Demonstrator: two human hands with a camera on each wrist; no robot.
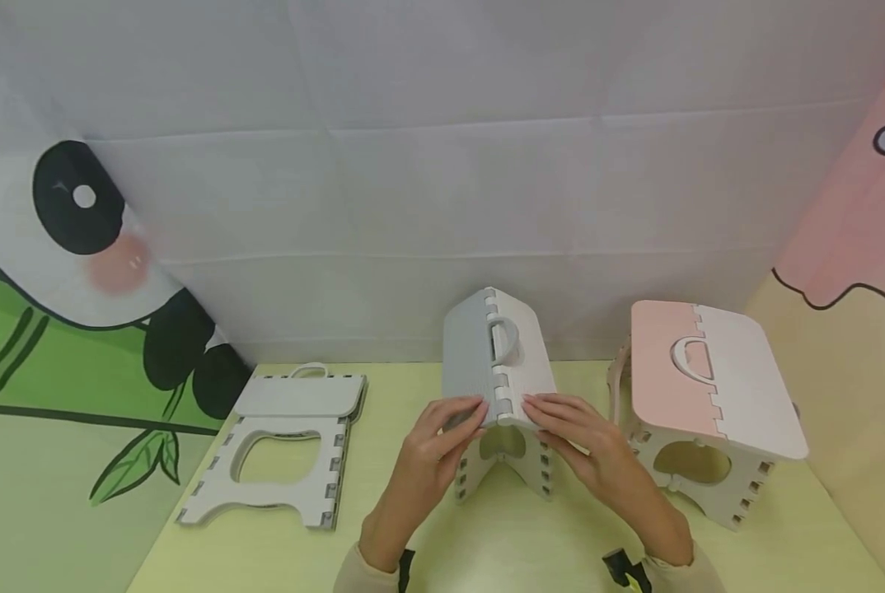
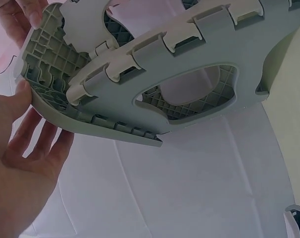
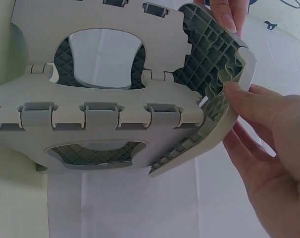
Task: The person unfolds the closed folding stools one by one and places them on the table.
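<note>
A grey and white folding stool (image 1: 520, 329) stands half folded at the middle of the table, its two top panels peaked along the hinge and its legs spread. My left hand (image 1: 442, 449) grips the near edge of the grey panel, thumb at the rim and fingers over the outer face. On the white panel's near edge, my right hand (image 1: 587, 436) pinches in the same manner. From below, the left wrist view shows the ribbed underside (image 2: 51, 49) and the hinged legs. The right wrist view has the thumb of my right hand (image 3: 283, 129) against the panel's rim.
A folded white stool (image 1: 287, 486) lies flat at the left of the table (image 1: 213, 568). To the right, a pink and white stool (image 1: 754, 371) stands unfolded. A pale cloth (image 1: 442, 189) hangs behind, with printed cloths at both sides.
</note>
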